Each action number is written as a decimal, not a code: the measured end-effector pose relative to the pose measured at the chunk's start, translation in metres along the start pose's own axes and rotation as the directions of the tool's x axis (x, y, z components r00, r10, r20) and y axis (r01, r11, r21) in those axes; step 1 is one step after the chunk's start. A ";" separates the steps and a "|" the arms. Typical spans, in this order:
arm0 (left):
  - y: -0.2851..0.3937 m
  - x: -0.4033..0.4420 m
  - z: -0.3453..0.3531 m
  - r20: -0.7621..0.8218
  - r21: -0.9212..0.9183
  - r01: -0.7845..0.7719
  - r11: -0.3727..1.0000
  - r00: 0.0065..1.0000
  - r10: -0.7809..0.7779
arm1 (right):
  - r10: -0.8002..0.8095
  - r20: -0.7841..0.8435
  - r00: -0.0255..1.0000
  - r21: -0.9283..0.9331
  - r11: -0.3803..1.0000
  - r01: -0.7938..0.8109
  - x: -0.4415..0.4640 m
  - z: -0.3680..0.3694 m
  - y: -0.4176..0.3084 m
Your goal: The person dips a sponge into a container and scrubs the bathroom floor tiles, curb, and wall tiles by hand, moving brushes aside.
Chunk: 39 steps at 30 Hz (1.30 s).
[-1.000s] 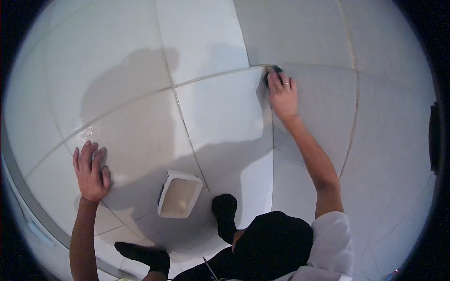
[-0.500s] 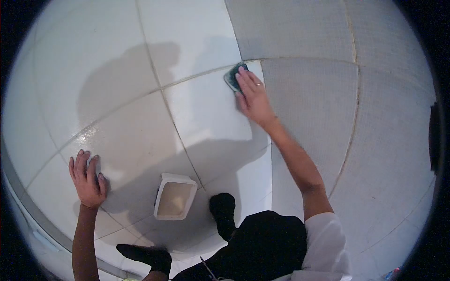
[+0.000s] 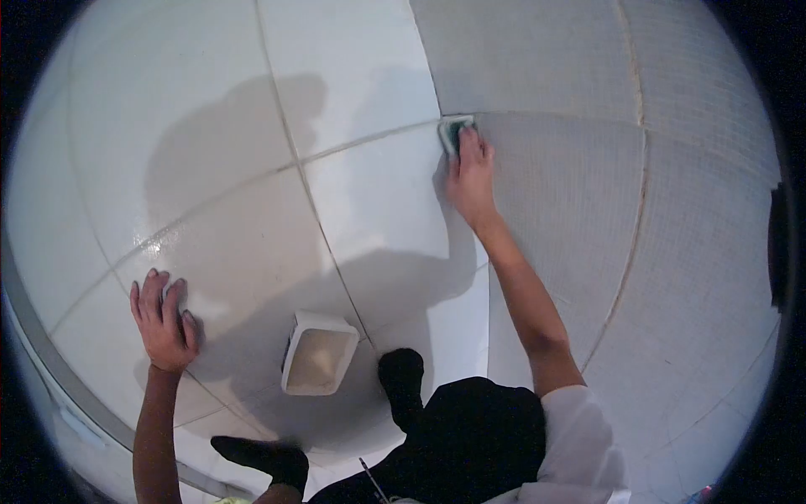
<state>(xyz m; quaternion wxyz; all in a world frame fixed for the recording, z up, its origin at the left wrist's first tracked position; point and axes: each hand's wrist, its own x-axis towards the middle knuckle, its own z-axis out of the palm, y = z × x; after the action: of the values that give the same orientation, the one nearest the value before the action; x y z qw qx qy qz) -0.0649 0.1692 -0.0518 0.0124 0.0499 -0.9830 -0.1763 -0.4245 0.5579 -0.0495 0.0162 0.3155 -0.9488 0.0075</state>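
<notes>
My right hand (image 3: 472,181) is closed on a scrub sponge (image 3: 453,134) with a dark green face and a pale rim. Fingers press it against the tiles where a grout line meets the border between white tile (image 3: 369,202) and grey tile (image 3: 554,202). My left hand (image 3: 165,326) rests on the white tile at the left, empty, its fingers spread and slightly bent. Between my two arms stands a white rectangular tub (image 3: 359,340) with cloudy liquid inside; neither hand touches it.
My feet in black socks (image 3: 401,378) stand on the white tiles near the tub. A grey raised edge (image 3: 80,403) curves along the lower left. At the far right is a dark object (image 3: 779,248) that I cannot make out. Shadows fall over the tiles.
My right hand has slid the sponge a little to the right, up to the border of the grey tile. My left hand stays planted; the view has shifted slightly.
</notes>
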 end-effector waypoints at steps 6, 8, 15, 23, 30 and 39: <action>0.001 -0.003 -0.001 0.012 -0.005 -0.001 1.000 1.000 0.001 | -0.017 -0.038 0.999 -0.031 0.999 0.016 0.021 0.002 0.015; -0.001 -0.002 0.000 0.009 0.002 -0.007 1.000 1.000 0.007 | -0.034 -0.049 0.998 0.009 0.999 0.034 0.012 -0.004 0.013; 0.000 -0.003 -0.001 0.019 0.022 -0.007 1.000 1.000 0.006 | -0.029 -0.046 0.999 -0.038 0.999 0.027 0.025 -0.001 0.010; -0.005 -0.003 0.001 0.014 0.015 -0.017 1.000 1.000 0.017 | -0.121 -0.021 0.992 -0.023 0.992 0.120 0.012 -0.006 0.022; -0.004 -0.004 0.001 -0.004 0.015 -0.004 1.000 1.000 0.005 | -0.109 0.031 0.994 0.055 0.993 0.107 0.000 -0.021 -0.044; -0.004 -0.005 0.003 -0.011 0.034 -0.016 0.999 1.000 0.017 | 0.371 0.054 0.927 -0.153 0.921 -0.359 0.043 -0.011 -0.054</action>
<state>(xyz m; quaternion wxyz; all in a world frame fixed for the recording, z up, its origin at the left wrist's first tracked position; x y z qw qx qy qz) -0.0593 0.1670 -0.0556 0.0185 0.0429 -0.9862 -0.1591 -0.4261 0.4897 -0.0372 -0.0021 0.1311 -0.9889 -0.0694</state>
